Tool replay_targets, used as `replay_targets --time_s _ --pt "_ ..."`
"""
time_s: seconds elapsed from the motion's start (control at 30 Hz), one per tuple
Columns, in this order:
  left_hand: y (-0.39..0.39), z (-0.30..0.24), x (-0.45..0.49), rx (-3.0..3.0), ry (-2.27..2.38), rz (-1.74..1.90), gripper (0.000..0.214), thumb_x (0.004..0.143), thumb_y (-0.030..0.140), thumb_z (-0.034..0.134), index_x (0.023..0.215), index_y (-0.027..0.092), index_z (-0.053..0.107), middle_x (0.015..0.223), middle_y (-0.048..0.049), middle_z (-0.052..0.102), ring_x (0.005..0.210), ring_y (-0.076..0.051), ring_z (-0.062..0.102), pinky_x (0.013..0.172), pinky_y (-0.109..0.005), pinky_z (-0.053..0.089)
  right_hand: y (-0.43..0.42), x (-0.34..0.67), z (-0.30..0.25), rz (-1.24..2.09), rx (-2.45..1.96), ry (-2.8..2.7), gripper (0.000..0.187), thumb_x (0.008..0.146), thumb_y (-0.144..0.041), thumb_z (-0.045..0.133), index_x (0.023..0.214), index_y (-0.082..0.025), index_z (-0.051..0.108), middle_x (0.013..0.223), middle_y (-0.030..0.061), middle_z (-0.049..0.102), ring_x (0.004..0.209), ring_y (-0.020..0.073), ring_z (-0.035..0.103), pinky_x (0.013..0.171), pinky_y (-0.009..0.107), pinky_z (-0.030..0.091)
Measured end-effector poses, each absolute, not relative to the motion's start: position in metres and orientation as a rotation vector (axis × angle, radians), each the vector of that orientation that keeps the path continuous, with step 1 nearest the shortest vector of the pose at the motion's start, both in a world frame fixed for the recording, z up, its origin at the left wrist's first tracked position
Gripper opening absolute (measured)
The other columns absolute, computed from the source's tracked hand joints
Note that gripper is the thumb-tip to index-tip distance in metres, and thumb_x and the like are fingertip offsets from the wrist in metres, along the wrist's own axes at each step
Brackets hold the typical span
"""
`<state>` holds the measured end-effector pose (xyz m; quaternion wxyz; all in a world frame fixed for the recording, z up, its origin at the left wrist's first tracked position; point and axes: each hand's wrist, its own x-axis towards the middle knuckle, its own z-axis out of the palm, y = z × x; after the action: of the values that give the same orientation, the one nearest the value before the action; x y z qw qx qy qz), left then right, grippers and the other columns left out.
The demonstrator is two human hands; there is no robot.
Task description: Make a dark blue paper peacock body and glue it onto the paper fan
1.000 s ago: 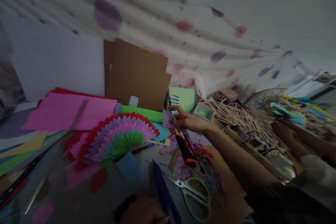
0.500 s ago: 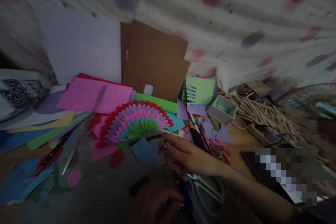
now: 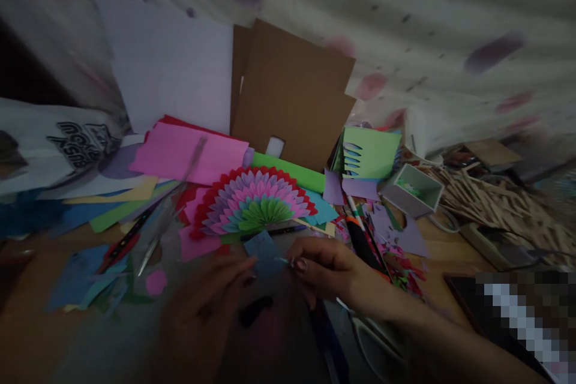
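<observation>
Left hand: the left hand [image 3: 209, 303] is low in the view, dark and blurred, and reaches to the left edge of the blue paper square [image 3: 262, 248]. Its fingers [image 3: 240, 267] lie stretched and close together; whether they grip the paper I cannot tell.
Right hand: the right hand [image 3: 330, 273] comes in from the right with its fingers [image 3: 300, 264] curled, thumb and forefinger tips pinching the square's right edge, where a thin pale sliver shows.
Blue paper square: it sits between the two hands, just in front of the paper fan [image 3: 256, 204], low over the worktop [image 3: 27, 336].
Paper fan: a half rosette of red, purple, pink and green layers, lying flat.
Behind the fan: a green roll [image 3: 292, 171], a pink sheet [image 3: 189, 159], brown cardboard [image 3: 292, 96] standing upright and a white sheet [image 3: 166, 66] beside it.
Right of the fan: a green card [image 3: 373, 153] with slits cut in its left edge, a small open box [image 3: 414, 189], purple scraps [image 3: 398, 231], and a black-and-orange cutter [image 3: 362, 240] just beyond the right hand.
Far right: a heap of wooden sticks [image 3: 490, 204].
Left side: coloured paper sheets [image 3: 112, 216] in a loose layer.
Backdrop: a pale spotted cloth [image 3: 405, 18].
</observation>
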<state>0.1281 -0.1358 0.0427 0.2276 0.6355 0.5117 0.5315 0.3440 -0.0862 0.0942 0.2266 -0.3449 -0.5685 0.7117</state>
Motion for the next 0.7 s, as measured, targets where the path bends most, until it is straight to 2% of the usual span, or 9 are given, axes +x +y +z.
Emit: replay_targets --time_s 0.1,0.17,0.23,0.37,0.53,0.7 --pt "-0.137 0.044 0.132 1.764 1.317 1.501 0.022 0.092 0.023 0.070 0.106 0.037 0.080 0.100 0.0059 0.082 0.081 -0.012 0.079 0.068 -0.016 0.064 -0.091 0.342 0.098 1.950 -0.967 -1.625 0.042 0.096 -0.058 0.060 0.084 -0.018 0.059 0.062 -0.0040 0.057 0.051 0.0080 0.041 0.049 0.022 0.030" --pt "-0.139 0.046 0.135 1.757 1.251 1.506 0.020 0.093 0.029 0.070 0.107 0.039 0.079 0.098 0.0065 0.083 0.080 -0.012 0.079 0.068 -0.016 0.063 -0.093 0.340 0.100 1.966 -0.970 -1.633 0.044 0.095 -0.060 0.060 0.086 -0.018 0.062 0.064 -0.0026 0.058 0.057 0.0104 0.050 0.056 0.023 0.036" --pt "-0.141 0.047 0.138 1.705 1.236 1.499 0.019 0.093 0.031 0.070 0.107 0.041 0.079 0.094 0.0073 0.083 0.078 -0.011 0.078 0.068 -0.016 0.063 -0.094 0.338 0.103 1.994 -0.964 -1.624 0.046 0.094 -0.062 0.060 0.087 -0.017 0.063 0.065 -0.0019 0.059 0.060 0.0114 0.053 0.059 0.024 0.038" --pt "-0.145 0.047 0.140 1.613 1.284 1.497 0.021 0.090 0.025 0.072 0.100 0.042 0.080 0.089 0.0098 0.082 0.076 -0.012 0.077 0.069 -0.018 0.062 -0.097 0.336 0.107 1.994 -0.966 -1.633 0.045 0.096 -0.060 0.059 0.089 -0.016 0.066 0.063 -0.0036 0.056 0.054 0.0088 0.045 0.056 0.023 0.035" --pt "-0.146 0.052 0.145 1.602 1.322 1.490 0.014 0.086 0.021 0.074 0.086 0.034 0.078 0.081 0.0081 0.080 0.072 -0.012 0.075 0.067 -0.018 0.060 -0.103 0.336 0.107 2.052 -0.975 -1.595 0.047 0.096 -0.063 0.058 0.089 -0.017 0.064 0.065 -0.0042 0.052 0.058 0.0098 0.046 0.056 0.023 0.035" --pt "-0.146 0.054 0.141 1.662 1.291 1.560 0.017 0.087 0.018 0.070 0.086 0.033 0.076 0.081 0.0076 0.079 0.074 -0.012 0.075 0.068 -0.018 0.060 -0.105 0.334 0.108 2.040 -1.045 -1.613 0.049 0.094 -0.065 0.058 0.084 -0.018 0.060 0.065 -0.0057 0.043 0.057 0.0092 0.036 0.051 0.023 0.029"
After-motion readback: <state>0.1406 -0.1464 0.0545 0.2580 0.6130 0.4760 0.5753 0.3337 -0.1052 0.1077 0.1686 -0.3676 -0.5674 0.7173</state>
